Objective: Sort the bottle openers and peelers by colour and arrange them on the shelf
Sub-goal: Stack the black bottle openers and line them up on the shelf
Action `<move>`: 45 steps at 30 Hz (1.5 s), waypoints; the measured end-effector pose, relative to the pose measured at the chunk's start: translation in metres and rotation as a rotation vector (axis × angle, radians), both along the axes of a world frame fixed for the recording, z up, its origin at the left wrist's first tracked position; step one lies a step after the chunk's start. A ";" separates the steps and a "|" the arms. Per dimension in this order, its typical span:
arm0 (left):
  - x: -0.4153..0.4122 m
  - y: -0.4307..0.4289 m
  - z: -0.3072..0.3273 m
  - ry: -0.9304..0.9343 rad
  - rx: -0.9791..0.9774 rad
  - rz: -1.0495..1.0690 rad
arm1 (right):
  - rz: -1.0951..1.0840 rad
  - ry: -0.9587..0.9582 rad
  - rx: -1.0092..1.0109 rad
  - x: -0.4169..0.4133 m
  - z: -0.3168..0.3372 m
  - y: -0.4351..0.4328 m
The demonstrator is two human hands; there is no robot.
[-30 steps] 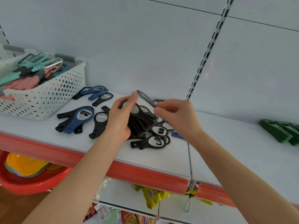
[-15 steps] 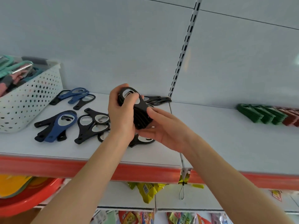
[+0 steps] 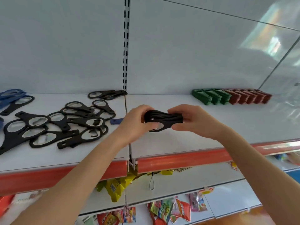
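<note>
**Both hands are gripping one bundle of black openers over the shelf**

The left hand [image 3: 134,122] and the right hand [image 3: 193,120] are holding a single bundle of black bottle openers [image 3: 162,118] between them. The bundle is lying level just above the shelf [image 3: 211,140]. Both sets of fingers are curling round the bundle's ends, thumbs on the near side. How many openers it holds cannot be counted.

Left of the left fingers, a loose pile of black openers [image 3: 65,125] is lying spread out, roughly a dozen and overlapping. One small blue piece [image 3: 116,121] is lying between that pile and the left fingers. Beyond the pile, at least two more black openers [image 3: 107,94] are sitting against the back wall, and some blue openers [image 3: 11,96] are showing at the far left.

Beyond and right of the right fingers, three green stacks [image 3: 211,96] are standing in a row. About six red-brown stacks [image 3: 248,96] are touching them on the right.

Bare shelf is lying under the hands and onward to the right, as far as those stacks. The orange front strip [image 3: 178,159] is running below the wrists.

Half a second ago the bundle was standing upright beside the loose pile. It is now lying flat, past the seam between the two shelf boards. The white basket is no longer showing.
</note>
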State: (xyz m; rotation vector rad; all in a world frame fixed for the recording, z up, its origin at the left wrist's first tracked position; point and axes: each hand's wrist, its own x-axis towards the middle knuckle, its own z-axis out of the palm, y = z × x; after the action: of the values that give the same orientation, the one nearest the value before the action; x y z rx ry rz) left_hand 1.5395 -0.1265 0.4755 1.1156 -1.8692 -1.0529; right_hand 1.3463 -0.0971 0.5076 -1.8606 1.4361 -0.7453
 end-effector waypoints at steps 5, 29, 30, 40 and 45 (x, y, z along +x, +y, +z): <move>-0.044 0.002 -0.010 -0.240 -0.032 0.035 | 0.018 0.149 -0.014 -0.037 -0.031 -0.005; -0.100 0.009 -0.029 -0.404 -0.039 0.230 | 0.089 0.208 -0.043 -0.065 -0.052 -0.021; -0.100 0.009 -0.029 -0.418 -0.039 0.208 | 0.091 0.219 -0.038 -0.065 -0.054 -0.021; -0.078 0.001 -0.014 -0.393 -0.194 0.208 | 0.146 0.311 -0.061 -0.076 -0.047 -0.027; -0.080 -0.016 0.002 -0.158 -0.113 0.334 | 0.096 0.181 0.037 -0.088 -0.028 -0.040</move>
State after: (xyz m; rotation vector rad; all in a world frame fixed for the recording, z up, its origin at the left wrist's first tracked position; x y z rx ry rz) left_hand 1.4594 -0.1427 0.4777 1.4170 -1.7559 -0.6792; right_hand 1.2581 -0.1374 0.4795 -1.9944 1.4486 -0.5119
